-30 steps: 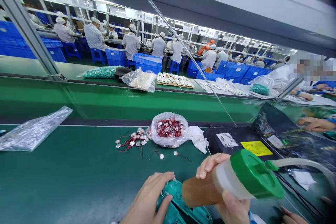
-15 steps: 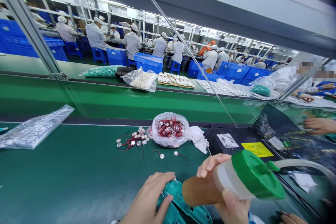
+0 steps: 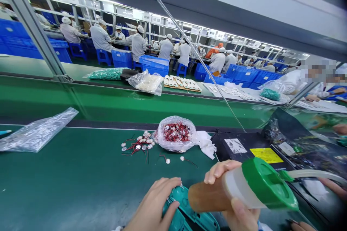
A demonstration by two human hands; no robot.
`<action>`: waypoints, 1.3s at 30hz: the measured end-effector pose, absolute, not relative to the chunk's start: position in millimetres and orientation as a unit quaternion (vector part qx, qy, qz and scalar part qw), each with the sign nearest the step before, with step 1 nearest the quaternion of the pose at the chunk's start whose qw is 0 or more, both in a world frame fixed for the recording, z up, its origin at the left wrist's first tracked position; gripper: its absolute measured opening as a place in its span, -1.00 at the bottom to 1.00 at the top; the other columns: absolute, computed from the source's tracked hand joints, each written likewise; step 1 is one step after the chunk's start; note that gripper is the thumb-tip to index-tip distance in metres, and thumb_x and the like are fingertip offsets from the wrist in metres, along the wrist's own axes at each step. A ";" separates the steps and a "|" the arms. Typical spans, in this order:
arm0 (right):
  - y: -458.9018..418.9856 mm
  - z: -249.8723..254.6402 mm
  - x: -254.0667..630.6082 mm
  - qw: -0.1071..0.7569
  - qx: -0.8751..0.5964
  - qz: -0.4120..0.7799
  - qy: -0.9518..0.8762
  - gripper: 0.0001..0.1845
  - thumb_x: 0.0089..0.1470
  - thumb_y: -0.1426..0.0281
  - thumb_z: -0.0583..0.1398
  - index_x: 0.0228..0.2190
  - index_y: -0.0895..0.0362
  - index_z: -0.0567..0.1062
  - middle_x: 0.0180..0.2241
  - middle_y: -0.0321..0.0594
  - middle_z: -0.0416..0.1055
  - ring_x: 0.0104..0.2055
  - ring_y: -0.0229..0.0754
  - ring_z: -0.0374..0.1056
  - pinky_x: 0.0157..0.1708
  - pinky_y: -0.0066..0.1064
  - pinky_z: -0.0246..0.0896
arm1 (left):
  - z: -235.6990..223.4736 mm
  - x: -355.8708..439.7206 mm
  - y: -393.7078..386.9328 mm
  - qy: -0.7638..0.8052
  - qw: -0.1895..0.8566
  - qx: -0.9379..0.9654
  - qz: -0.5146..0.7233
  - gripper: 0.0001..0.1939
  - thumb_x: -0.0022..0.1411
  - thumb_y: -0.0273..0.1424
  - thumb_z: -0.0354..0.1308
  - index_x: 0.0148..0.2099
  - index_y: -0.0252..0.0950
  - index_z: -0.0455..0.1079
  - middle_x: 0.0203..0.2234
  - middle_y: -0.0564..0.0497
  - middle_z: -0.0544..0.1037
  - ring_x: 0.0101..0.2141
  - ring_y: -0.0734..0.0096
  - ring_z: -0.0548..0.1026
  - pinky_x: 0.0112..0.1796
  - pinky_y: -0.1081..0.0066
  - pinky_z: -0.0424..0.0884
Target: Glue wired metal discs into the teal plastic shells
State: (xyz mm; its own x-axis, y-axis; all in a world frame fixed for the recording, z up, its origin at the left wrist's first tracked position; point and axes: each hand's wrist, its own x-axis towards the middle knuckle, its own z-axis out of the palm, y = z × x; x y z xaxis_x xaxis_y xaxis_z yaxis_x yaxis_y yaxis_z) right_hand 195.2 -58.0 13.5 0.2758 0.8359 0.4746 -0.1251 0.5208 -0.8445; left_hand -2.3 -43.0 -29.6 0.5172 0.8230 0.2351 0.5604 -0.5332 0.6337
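My left hand (image 3: 155,204) is closed on teal plastic shell parts (image 3: 177,202) at the bottom centre, thumb and fingers on their edge. My right hand (image 3: 241,213) wraps round a squeeze bottle (image 3: 210,196), fingers over the top and thumb in front. The bottle lies almost on its side, with brown liquid in the left end and a green cap (image 3: 271,184) to the right. From the cap a pale bent spout (image 3: 314,174) runs right; where its tip ends I cannot see. The bottle's base overlaps the teal parts in view, and hides some of them.
A clear bag (image 3: 177,145) of small discs with red wires stands ahead, loose discs (image 3: 143,142) left of it. A black box (image 3: 230,146) is at right, a plastic bag (image 3: 38,133) at left. Co-workers' hands (image 3: 300,225) show at the right edge; a raised ledge (image 3: 108,81) runs behind.
The bottle's cap end has shifted slightly right and down in the picture. My left hand stays on the teal parts. At the right, a co-worker's hand has moved.
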 end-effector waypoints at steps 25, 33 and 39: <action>-52.3 18.7 193.6 0.746 -0.284 0.374 -0.473 -0.65 0.00 0.16 0.20 -0.17 0.02 0.37 -0.40 -0.24 0.31 -0.42 -0.16 0.31 -0.44 -0.27 0.34 | -32.0 -2.3 -43.4 0.402 0.249 0.835 0.281 -0.60 0.24 -0.43 0.08 0.12 -0.05 0.29 0.04 0.03 0.49 0.03 0.21 0.45 0.00 0.25 0.43; -49.0 18.9 195.9 0.744 -0.265 0.397 -0.469 -0.65 0.02 0.19 0.18 -0.15 0.04 0.38 -0.39 -0.24 0.33 -0.42 -0.18 0.32 -0.45 -0.31 0.31 | -33.4 -3.9 -42.7 0.404 0.246 0.844 0.252 -0.61 0.28 -0.40 0.04 0.15 -0.07 0.24 0.07 0.04 0.46 0.06 0.25 0.41 0.04 0.23 0.39; -50.2 18.6 194.7 0.749 -0.276 0.380 -0.467 -0.64 0.00 0.17 0.20 -0.16 0.03 0.37 -0.38 -0.24 0.31 -0.41 -0.19 0.29 -0.43 -0.31 0.31 | -32.6 -3.4 -42.5 0.404 0.255 0.846 0.237 -0.61 0.29 -0.40 0.01 0.15 -0.07 0.23 0.09 0.05 0.44 0.08 0.26 0.39 0.05 0.22 0.38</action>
State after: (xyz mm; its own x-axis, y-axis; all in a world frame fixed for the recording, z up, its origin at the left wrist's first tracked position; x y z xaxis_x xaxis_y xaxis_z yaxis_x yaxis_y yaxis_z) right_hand 194.7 -50.2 18.6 0.2758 0.8272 0.4895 -0.3111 0.5587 -0.7688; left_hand -3.4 -42.5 -32.6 0.5614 0.8043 0.1948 0.5628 -0.5437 0.6226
